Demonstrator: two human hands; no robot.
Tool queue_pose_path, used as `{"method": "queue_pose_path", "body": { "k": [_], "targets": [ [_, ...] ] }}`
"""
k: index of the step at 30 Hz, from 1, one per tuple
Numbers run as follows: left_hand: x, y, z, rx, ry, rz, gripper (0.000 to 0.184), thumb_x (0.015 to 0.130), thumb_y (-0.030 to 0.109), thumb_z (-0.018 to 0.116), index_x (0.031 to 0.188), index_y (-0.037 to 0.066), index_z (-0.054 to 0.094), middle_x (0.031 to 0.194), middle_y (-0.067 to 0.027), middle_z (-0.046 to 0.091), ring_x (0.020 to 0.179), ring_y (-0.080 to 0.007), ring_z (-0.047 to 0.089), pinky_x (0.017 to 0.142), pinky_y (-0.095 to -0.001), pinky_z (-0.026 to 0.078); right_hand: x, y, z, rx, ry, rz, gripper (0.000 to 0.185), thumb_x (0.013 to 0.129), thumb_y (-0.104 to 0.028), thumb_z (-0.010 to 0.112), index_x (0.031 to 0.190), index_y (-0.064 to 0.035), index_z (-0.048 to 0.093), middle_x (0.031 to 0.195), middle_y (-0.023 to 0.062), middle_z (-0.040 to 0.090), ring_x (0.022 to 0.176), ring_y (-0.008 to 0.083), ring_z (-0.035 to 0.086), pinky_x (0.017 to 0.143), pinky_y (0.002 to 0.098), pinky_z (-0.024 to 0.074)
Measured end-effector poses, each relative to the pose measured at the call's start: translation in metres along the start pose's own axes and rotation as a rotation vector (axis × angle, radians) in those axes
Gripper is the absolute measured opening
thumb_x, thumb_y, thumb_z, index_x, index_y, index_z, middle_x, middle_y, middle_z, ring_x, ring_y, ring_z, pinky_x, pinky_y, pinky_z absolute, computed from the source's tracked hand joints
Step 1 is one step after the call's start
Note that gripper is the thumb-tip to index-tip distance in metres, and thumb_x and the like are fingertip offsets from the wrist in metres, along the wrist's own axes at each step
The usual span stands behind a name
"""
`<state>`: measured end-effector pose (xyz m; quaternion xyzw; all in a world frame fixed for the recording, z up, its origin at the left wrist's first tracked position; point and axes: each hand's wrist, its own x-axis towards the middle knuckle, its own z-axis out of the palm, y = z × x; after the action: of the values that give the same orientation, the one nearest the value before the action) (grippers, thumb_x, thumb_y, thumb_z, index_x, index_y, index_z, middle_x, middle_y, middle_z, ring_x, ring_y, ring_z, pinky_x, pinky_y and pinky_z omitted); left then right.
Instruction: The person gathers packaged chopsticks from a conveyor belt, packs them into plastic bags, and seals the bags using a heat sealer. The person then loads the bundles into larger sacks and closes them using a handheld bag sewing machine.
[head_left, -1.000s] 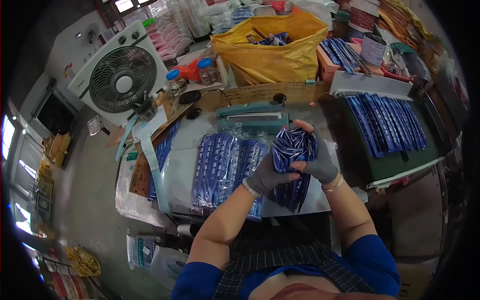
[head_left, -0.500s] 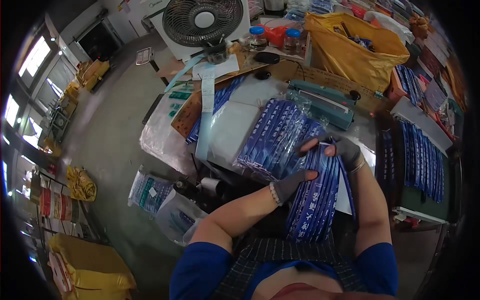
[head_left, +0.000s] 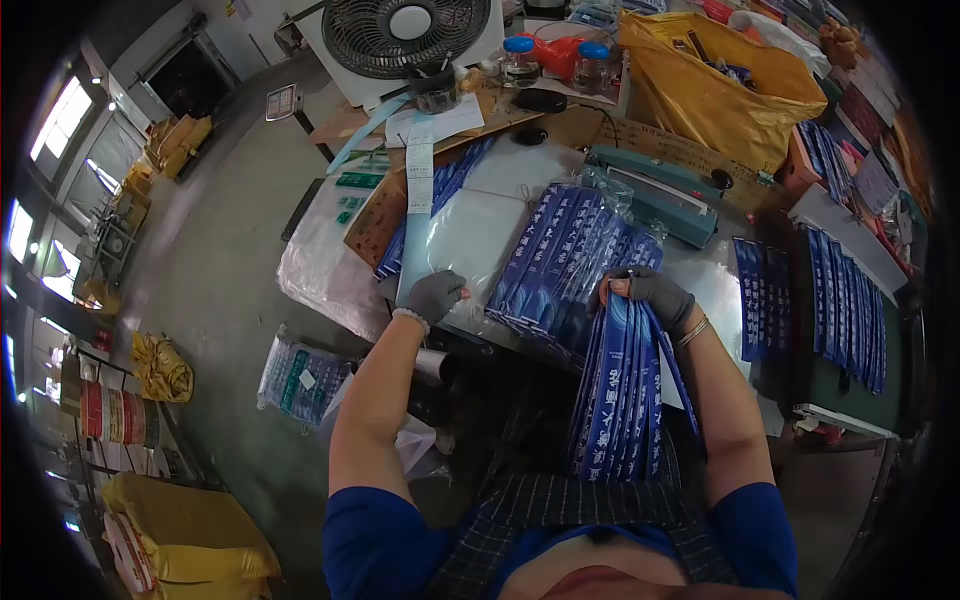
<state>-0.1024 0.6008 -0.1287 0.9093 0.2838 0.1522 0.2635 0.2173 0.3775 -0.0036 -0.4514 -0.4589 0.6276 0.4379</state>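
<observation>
My right hand, in a grey fingerless glove, grips the top end of a fanned bundle of long, narrow blue printed packets, which hangs down in front of my apron. My left hand, gloved the same way, is at the near edge of a stack of clear plastic bags. Its fingers are curled with the tips together; whether a bag is between them cannot be made out. Between the hands lies a pile of similar blue packets in clear wrapping.
Behind the pile stands a teal bag sealer. A yellow sack, two blue-lidded jars and a fan are at the back. More blue packets lie in rows at right. A paper strip hangs over the cardboard at left.
My left hand has let go of the bundle and moved left to the clear bags. My right hand still holds the packets, which hang a little lower and further left.
</observation>
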Motion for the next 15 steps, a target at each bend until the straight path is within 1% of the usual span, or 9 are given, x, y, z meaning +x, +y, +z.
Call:
{"method": "queue_pose_path", "body": {
  "k": [3, 5, 6, 7, 9, 10, 12, 14, 15],
  "targets": [
    [0.007, -0.004, -0.006, 0.122, 0.04, 0.073, 0.018, 0.084, 0.02, 0.062, 0.085, 0.002, 0.064, 0.082, -0.0124, 0.064, 0.078, -0.0287, 0.061, 0.073, -0.0359, 0.048, 0.001, 0.007, -0.004, -0.042, 0.012, 0.018, 0.032, 0.079, -0.032, 0.06, 0.082, -0.0006, 0.065, 0.091, 0.0127, 0.066, 0.088, 0.0177, 0.06, 0.085, 0.0282, 0.0433],
    [0.02, 0.021, -0.031, -0.431, 0.199, -0.23, 0.03, 0.093, 0.025, 0.053, 0.088, -0.003, 0.063, 0.084, -0.01, 0.064, 0.076, -0.0182, 0.061, 0.073, -0.0311, 0.048, 0.006, 0.013, -0.007, -0.121, -0.025, -0.02, 0.033, 0.08, -0.029, 0.059, 0.095, -0.0006, 0.068, 0.091, 0.0102, 0.066, 0.09, 0.0164, 0.06, 0.088, 0.0268, 0.0416],
    [0.024, 0.047, -0.041, -0.8, 0.454, -0.209, 0.031, 0.096, 0.023, 0.05, 0.089, -0.005, 0.063, 0.079, -0.0053, 0.062, 0.075, -0.0121, 0.058, 0.07, -0.0263, 0.048, 0.005, 0.011, -0.005, -0.145, 0.011, -0.004, 0.044, 0.08, -0.026, 0.059, 0.116, -0.0015, 0.063, 0.092, 0.0075, 0.067, 0.091, 0.0151, 0.059, 0.09, 0.0262, 0.04],
    [0.027, 0.072, -0.046, -0.798, 0.445, -0.195, 0.031, 0.096, 0.023, 0.05, 0.089, -0.005, 0.063, 0.079, -0.0053, 0.062, 0.075, -0.0121, 0.058, 0.07, -0.0263, 0.048, 0.011, 0.012, -0.005, -0.133, -0.01, -0.028, 0.049, 0.08, -0.024, 0.06, 0.123, -0.0018, 0.058, 0.094, 0.0066, 0.066, 0.092, 0.014, 0.059, 0.09, 0.0252, 0.0401],
    [0.024, 0.124, -0.044, -1.17, 0.654, -0.106, 0.025, 0.094, 0.019, 0.053, 0.092, -0.004, 0.063, 0.081, -0.0044, 0.063, 0.076, -0.0132, 0.059, 0.072, -0.0258, 0.048, 0.015, -0.001, 0.007, 0.039, -0.104, 0.059, 0.059, 0.08, -0.02, 0.062, 0.135, -0.0034, 0.047, 0.1, 0.0071, 0.066, 0.092, 0.011, 0.057, 0.089, 0.023, 0.0415],
    [0.019, 0.164, -0.035, -0.999, 0.647, -0.126, 0.024, 0.094, 0.019, 0.056, 0.092, -0.003, 0.063, 0.082, -0.0038, 0.063, 0.076, -0.0118, 0.059, 0.072, -0.0236, 0.048, 0.022, -0.004, 0.013, 0.014, -0.09, 0.039, 0.062, 0.079, -0.019, 0.064, 0.136, -0.0034, 0.046, 0.101, 0.0068, 0.065, 0.092, 0.0109, 0.057, 0.088, 0.0227, 0.0422],
    [0.014, 0.177, 0.026, -0.713, 0.606, -0.068, 0.024, 0.094, 0.022, 0.056, 0.091, -0.001, 0.064, 0.085, -0.0034, 0.063, 0.078, -0.0104, 0.058, 0.072, -0.0219, 0.046, 0.03, -0.007, 0.023, -0.048, 0.017, 0.044, 0.063, 0.076, -0.018, 0.069, 0.133, -0.0017, 0.048, 0.1, 0.0061, 0.065, 0.092, 0.0111, 0.058, 0.087, 0.0224, 0.0436],
    [0.002, 0.196, 0.054, -0.591, 0.625, -0.08, 0.025, 0.095, 0.022, 0.055, 0.093, -0.001, 0.063, 0.086, -0.0024, 0.063, 0.078, -0.0099, 0.058, 0.072, -0.0211, 0.046, 0.038, 0.008, 0.015, -0.056, -0.022, -0.058, 0.051, 0.076, -0.018, 0.069, 0.122, 0.0008, 0.057, 0.098, 0.006, 0.065, 0.092, 0.0123, 0.058, 0.086, 0.0234, 0.0441],
    [-0.005, 0.194, 0.058, -0.594, 0.616, -0.072, 0.025, 0.095, 0.022, 0.055, 0.093, -0.001, 0.063, 0.086, -0.0024, 0.063, 0.078, -0.0099, 0.058, 0.072, -0.0211, 0.046, 0.032, 0.011, 0.009, 0.026, -0.026, -0.007, 0.037, 0.077, -0.017, 0.068, 0.108, 0.0015, 0.062, 0.096, 0.006, 0.065, 0.092, 0.0126, 0.058, 0.087, 0.0242, 0.0436]
  ]
}}
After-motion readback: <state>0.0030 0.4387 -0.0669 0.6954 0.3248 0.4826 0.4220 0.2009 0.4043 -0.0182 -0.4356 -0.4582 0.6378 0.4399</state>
